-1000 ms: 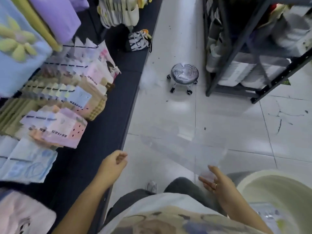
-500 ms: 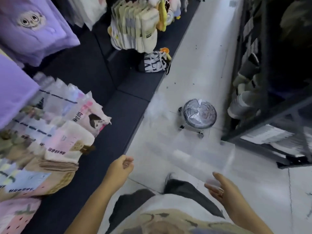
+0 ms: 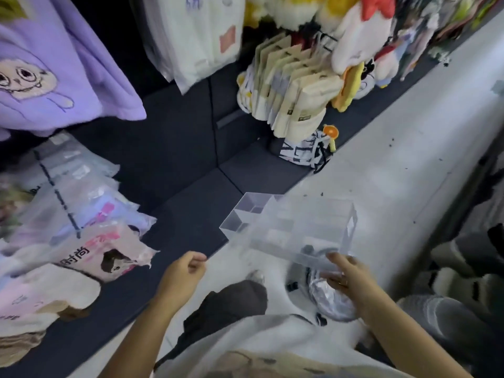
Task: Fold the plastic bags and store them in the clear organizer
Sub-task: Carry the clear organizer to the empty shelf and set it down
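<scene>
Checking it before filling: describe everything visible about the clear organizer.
The clear organizer is a see-through plastic box, open-topped, split by thin walls into several compartments, with a slot cut in its right end wall. It looks empty. It is held tilted above the floor; only the right hand grips it, at the near edge.

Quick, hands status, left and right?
Left hand: closed, fingers curled, nothing visible in it.
Right hand: holding the clear organizer by its near edge.
</scene>
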A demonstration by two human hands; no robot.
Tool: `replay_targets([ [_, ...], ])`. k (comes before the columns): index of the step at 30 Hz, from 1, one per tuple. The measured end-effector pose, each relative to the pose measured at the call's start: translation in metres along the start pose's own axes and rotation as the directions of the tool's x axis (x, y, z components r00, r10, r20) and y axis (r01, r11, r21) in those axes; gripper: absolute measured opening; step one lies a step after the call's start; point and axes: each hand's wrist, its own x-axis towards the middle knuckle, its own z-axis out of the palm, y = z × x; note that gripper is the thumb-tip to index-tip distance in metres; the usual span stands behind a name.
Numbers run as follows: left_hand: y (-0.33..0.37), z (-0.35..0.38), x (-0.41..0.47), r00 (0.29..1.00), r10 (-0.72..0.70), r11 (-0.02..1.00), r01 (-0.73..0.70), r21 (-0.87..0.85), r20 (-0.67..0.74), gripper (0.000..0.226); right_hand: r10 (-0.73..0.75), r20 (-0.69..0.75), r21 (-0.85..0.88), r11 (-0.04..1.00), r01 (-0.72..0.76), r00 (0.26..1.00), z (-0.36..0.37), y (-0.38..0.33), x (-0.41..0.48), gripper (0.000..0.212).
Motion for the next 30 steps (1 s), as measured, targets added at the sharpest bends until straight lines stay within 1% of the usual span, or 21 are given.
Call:
replay_targets([
  [5,0.063,0.025,0.047,0.999,0.014,0.999,-0.016,-0.035,-0.049,0.013,-0.023,0.079,-0.141,0.989,0.034,0.997,-0.007,-0.071,0.058,0.037],
  [7,0.078,0.030,0.058,0.997,0.005,0.998,-0.011,-0.066,-0.081,0.013,-0.016,0.092,-0.162,0.986,0.031,0.996,-0.005,-0.092,0.076,0.035],
  [11,0.086,0.040,0.077,0.988,-0.046,0.993,0.029,-0.110,-0.150,0.013,0.039,0.151,-0.197,0.980,-0.008,0.988,0.007,-0.121,0.125,0.038],
  [13,0.081,0.048,0.086,0.979,-0.084,0.990,0.061,-0.126,-0.187,0.013,0.047,0.200,-0.266,0.964,0.008,0.979,0.018,-0.131,0.156,0.040],
  [15,0.075,0.061,0.097,0.960,-0.151,0.980,0.114,-0.164,-0.235,0.012,0.061,0.237,-0.339,0.940,0.024,0.970,0.033,-0.138,0.192,0.036],
  [18,0.066,0.089,0.123,0.907,-0.260,0.960,0.206,-0.189,-0.331,0.014,0.132,0.307,-0.448,0.894,0.021,0.943,0.060,-0.147,0.254,0.032],
  [19,0.063,0.101,0.136,0.887,-0.283,0.957,0.232,-0.177,-0.365,0.014,0.146,0.322,-0.489,0.872,0.032,0.936,0.070,-0.149,0.278,0.033],
  [21,0.057,0.132,0.171,0.863,-0.290,0.957,0.273,-0.100,-0.414,0.017,0.165,0.353,-0.535,0.843,0.054,0.921,0.091,-0.150,0.329,0.035],
  [23,0.051,0.168,0.215,0.859,-0.317,0.942,0.336,-0.026,-0.402,0.024,0.191,0.382,-0.568,0.820,0.066,0.904,0.114,-0.146,0.381,0.040],
  [25,0.043,0.205,0.261,0.849,-0.375,0.918,0.395,-0.025,-0.372,0.031,0.232,0.406,-0.581,0.812,0.054,0.884,0.133,-0.138,0.426,0.042],
  [27,0.030,0.243,0.308,0.850,-0.418,0.899,0.437,-0.014,-0.320,0.039,0.269,0.442,-0.560,0.828,0.029,0.856,0.148,-0.124,0.475,0.042],
  [30,0.002,0.296,0.375,0.886,-0.402,0.886,0.440,0.146,-0.230,0.050,0.282,0.483,-0.553,0.832,0.040,0.829,0.168,-0.096,0.546,0.047],
])
